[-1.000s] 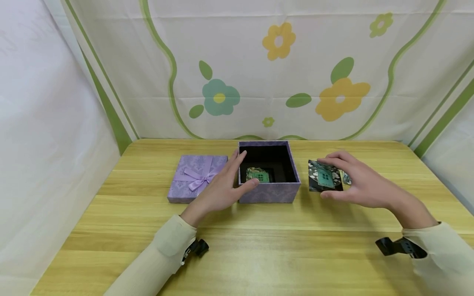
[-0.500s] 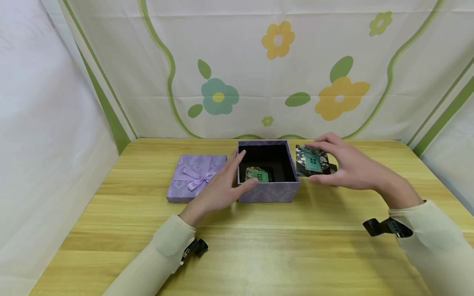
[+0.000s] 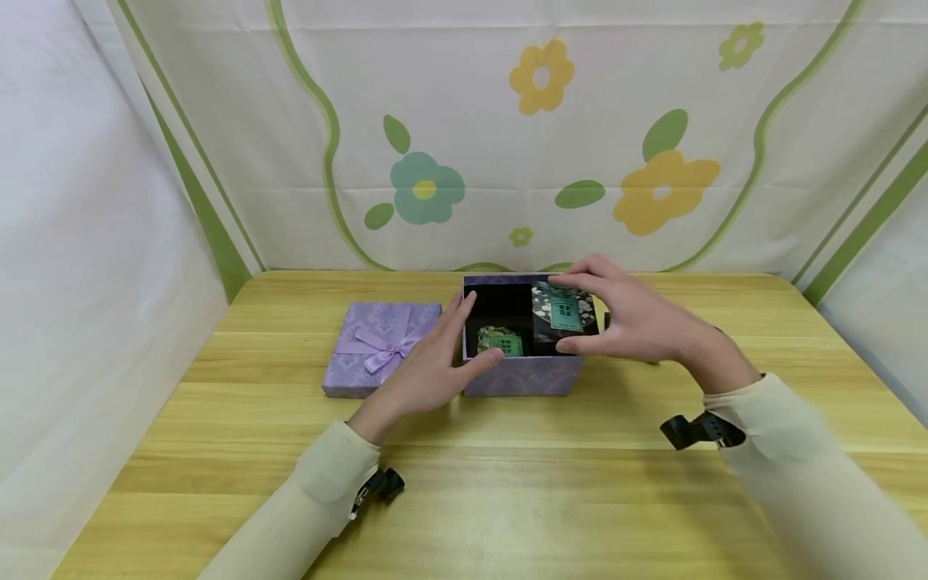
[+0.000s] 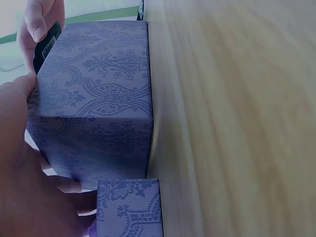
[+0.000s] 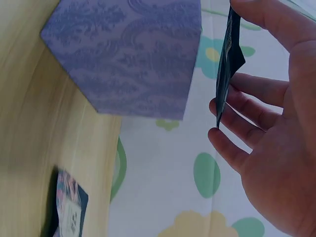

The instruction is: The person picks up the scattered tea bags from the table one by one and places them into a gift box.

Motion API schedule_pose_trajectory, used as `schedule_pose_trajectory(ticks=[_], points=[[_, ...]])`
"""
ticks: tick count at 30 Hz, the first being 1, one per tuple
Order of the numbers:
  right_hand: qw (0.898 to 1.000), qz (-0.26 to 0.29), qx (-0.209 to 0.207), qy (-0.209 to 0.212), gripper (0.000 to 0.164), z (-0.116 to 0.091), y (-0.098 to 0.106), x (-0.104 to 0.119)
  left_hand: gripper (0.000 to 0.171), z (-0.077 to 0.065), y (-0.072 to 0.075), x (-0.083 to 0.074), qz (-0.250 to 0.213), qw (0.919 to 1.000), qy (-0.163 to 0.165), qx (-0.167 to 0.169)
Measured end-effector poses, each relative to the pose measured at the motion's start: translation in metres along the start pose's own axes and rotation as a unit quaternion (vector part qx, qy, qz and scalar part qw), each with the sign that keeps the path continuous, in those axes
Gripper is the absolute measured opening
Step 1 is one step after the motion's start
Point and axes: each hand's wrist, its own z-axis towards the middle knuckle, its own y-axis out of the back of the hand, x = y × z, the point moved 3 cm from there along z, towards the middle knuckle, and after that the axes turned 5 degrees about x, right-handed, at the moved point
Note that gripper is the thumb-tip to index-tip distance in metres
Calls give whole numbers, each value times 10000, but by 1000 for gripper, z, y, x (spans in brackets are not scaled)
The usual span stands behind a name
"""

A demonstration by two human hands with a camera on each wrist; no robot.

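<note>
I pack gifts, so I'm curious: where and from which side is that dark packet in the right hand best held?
Probably by its near and far edges, coming from the right, as the right hand does: the dark packet is thin and flat, its left edge free over the purple box.

No wording is surely legible, though the flower-printed packet (image 3: 545,310) in the person's right hand (image 3: 631,314) bears a teal label (image 3: 565,315) with two rows of dark, Chinese-looking characters, and the left wrist view shows a pale printed patch (image 4: 48,48) on it, too small to read. By the left hand's (image 3: 432,364) thumb, a second packet (image 3: 490,336) in the purple box (image 3: 522,376) has a green label (image 3: 507,345) with similarly blurred characters. Near the right hand, a third packet (image 5: 67,188) carries unreadable marks on a pale label (image 5: 71,217).
</note>
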Motion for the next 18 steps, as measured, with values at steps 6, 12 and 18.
schedule_pose_trajectory(ticks=[6,12,18], points=[[9998,76,126,112,85,14,-13,5,95,0,0,0,-13,10000,14,7],[9994,67,283,164,86,25,-22,6,96,0,0,0,-56,10000,6,16],[9994,61,328,87,85,32,-28,4,95,1,-1,0,-43,10000,-27,28]])
